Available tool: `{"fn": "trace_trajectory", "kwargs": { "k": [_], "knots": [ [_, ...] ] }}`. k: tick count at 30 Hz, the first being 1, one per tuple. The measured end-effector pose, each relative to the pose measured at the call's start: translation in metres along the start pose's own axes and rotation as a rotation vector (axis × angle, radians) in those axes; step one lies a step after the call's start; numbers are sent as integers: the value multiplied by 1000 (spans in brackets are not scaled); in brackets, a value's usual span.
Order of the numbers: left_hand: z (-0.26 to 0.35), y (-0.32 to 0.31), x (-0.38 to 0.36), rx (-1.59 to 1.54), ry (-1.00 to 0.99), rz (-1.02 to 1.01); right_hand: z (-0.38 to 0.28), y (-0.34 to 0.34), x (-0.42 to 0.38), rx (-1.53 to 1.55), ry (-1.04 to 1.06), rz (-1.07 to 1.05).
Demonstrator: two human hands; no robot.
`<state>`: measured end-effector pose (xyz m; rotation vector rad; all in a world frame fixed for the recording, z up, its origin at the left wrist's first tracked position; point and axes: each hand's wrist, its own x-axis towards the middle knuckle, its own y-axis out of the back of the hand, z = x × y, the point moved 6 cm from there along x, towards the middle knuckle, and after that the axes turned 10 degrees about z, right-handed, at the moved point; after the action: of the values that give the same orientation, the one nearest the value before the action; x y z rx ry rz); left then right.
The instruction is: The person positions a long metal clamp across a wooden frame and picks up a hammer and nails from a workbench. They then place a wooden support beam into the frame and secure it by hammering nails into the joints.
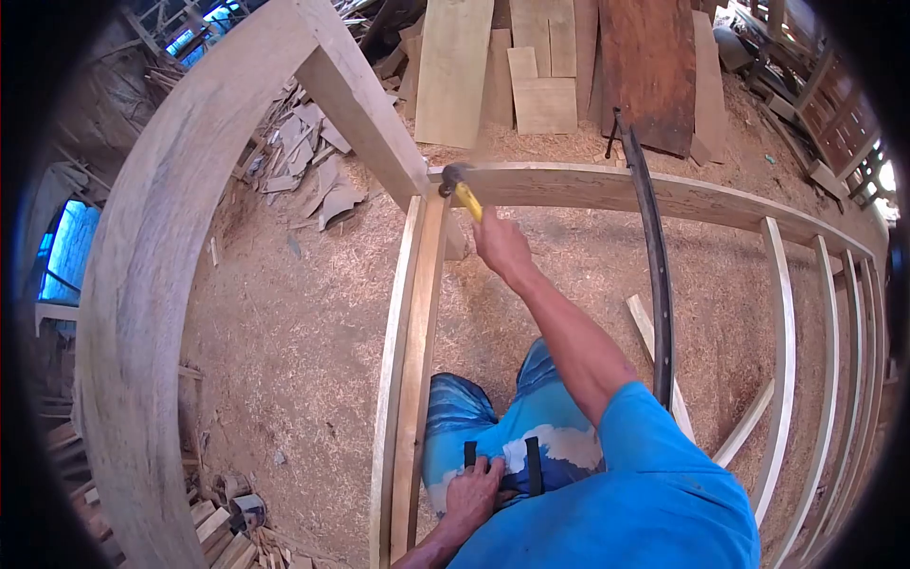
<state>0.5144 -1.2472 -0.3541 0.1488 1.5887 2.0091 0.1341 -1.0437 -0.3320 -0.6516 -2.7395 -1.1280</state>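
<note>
One bright blue short-sleeved shirt, plain over shoulder and sleeve. One pair of patterned shorts: light blue, darker streaked blue, whitish cloud-like patches. Two short black straps at the waist.

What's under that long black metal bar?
The bar crosses over the wooden rail, with a pale board and shaving-strewn floor below. Whatever lies under its lower end is hidden by the blue shirt.
</note>
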Motion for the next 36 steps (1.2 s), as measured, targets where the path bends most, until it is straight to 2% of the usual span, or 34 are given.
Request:
{"fn": "trace_trajectory", "kwargs": {
  "k": [5,8,11,14,17,19,22,26,29,30,32,34,36],
  "knots": [
    [-3,9,1,-80,17,66,-36,50,-3,133,28,143],
    [-3,14,-10,-190,84,49,-82,107,-5,374,97,330],
    [-3,16,-15,-285,111,-24,-91,113,-9,518,133,576],
    [-4,3,-25,-390,25,-159,-32,34,6,118,32,188],
    [-14,-9,-22,-405,-65,-241,-2,9,5,-5,115,-20],
    [-8,-8,-15,-341,-83,-332,-8,24,2,29,109,0],
    [-10,-6,-12,-377,-72,-297,-37,61,-9,163,56,75],
    [-20,14,4,-374,-1,-1,-91,113,-16,460,58,330],
    [-33,55,36,-454,38,292,-75,81,-8,504,122,558],
    [-38,77,54,-474,75,395,-57,52,-1,313,118,371],
    [-53,118,86,-485,296,440,-14,3,8,-73,110,-8],
    [-73,156,114,-169,316,804,-14,7,0,-34,55,-61],
    [-83,195,147,104,354,963,-28,26,-2,4,40,-41]
  ]
}}
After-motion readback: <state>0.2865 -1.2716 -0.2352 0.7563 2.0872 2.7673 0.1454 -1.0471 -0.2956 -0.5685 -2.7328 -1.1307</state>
